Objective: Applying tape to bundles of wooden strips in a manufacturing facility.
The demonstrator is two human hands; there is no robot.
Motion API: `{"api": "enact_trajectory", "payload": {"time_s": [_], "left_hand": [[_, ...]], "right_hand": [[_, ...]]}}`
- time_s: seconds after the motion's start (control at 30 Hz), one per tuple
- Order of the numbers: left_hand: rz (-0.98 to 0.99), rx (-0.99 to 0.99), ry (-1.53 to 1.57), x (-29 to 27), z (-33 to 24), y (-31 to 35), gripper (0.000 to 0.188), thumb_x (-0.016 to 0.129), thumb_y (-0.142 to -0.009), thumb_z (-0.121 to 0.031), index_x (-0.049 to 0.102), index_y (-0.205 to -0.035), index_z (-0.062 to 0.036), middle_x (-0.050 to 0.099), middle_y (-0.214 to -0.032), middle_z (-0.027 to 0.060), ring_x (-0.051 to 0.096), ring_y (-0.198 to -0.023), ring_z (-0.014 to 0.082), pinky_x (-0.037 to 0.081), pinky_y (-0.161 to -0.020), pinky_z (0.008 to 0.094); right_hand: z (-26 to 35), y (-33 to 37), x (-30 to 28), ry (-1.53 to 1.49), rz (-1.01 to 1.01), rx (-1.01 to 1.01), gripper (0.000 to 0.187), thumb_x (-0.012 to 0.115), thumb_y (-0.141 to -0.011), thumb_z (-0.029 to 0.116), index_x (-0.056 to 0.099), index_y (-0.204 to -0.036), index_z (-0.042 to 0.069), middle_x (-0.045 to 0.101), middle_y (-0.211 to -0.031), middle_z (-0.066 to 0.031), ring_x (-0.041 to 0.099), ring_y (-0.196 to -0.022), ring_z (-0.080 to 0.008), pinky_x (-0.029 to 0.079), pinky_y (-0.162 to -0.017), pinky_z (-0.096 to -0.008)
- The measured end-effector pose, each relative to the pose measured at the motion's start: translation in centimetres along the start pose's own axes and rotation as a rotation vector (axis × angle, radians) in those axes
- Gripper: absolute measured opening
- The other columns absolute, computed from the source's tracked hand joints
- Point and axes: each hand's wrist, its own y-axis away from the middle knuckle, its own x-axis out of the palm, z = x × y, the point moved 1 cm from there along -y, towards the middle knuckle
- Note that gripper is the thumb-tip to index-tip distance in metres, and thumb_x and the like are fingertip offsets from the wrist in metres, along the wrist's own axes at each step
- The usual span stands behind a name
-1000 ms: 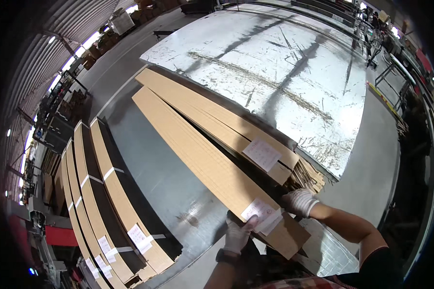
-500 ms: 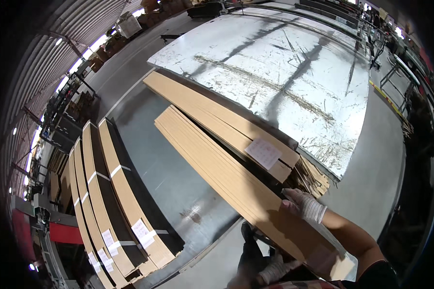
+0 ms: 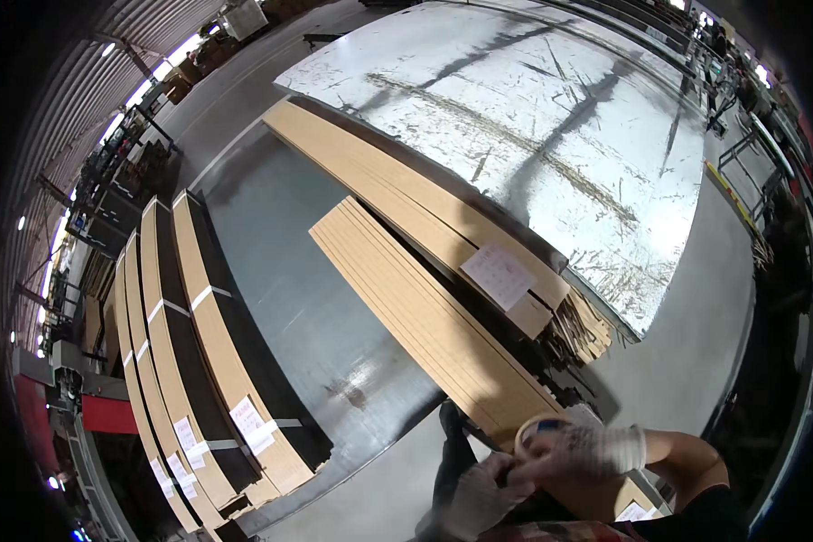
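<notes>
In front of me, a stack of long brown cardboard strips (image 3: 406, 307) runs from the middle of the table down toward my body. Over its near end, my right hand (image 3: 596, 452), in a pale work glove, is closed around a roll of tape (image 3: 537, 430), whose round rim shows above the fingers. My left hand (image 3: 483, 497), gloved too, meets it from the left with fingers pinched by the roll; what they grip, if anything, is hidden. A white paper label (image 3: 637, 513) shows at the stack's near end.
A second pile of long strips (image 3: 370, 176) with a paper label (image 3: 499, 275) lies just beyond. Several strapped, labelled bundles (image 3: 212, 330) stand at the left of the grey table (image 3: 307, 298). A large scuffed white board (image 3: 515, 117) fills the far side.
My right hand has left the stack's right side and come nearer my body, now with the tape roll. My left hand has risen from beside the stack to meet it.
</notes>
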Motion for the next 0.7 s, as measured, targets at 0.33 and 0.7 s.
{"api": "enact_trajectory", "payload": {"time_s": [0.33, 0.7], "left_hand": [[-0.175, 0.295, -0.246, -1.6, 31.5, -16.5, 0.063, 0.058, -0.091, -0.037, 0.033, -0.141, -0.0075, 0.041, -0.139, 0.0137, 0.036, -0.13, 0.0213, 0.029, -0.108, 0.0374], [-0.16, 0.003, 0.476, 0.3, 22.4, -10.7, 0.083, 0.039, -0.087, -0.065, 0.033, -0.137, 0.0004, 0.038, -0.139, 0.021, 0.035, -0.131, 0.0274, 0.029, -0.109, 0.038]], "right_hand": [[-28.6, -10.5, 0.6, -0.305, -0.383, -0.248, 0.021, 0.058, -0.087, 0.01, 0.063, -0.105, 0.001, 0.066, -0.081, -0.0138, 0.063, -0.074, -0.0194, 0.054, -0.068, -0.0293], [-3.6, -6.5, 5.5, 0.294, -1.092, 0.3, 0.086, 0.083, -0.055, 0.048, 0.044, -0.109, -0.007, 0.044, -0.103, -0.0264, 0.047, -0.097, -0.0404, 0.039, -0.082, -0.0521]]}}
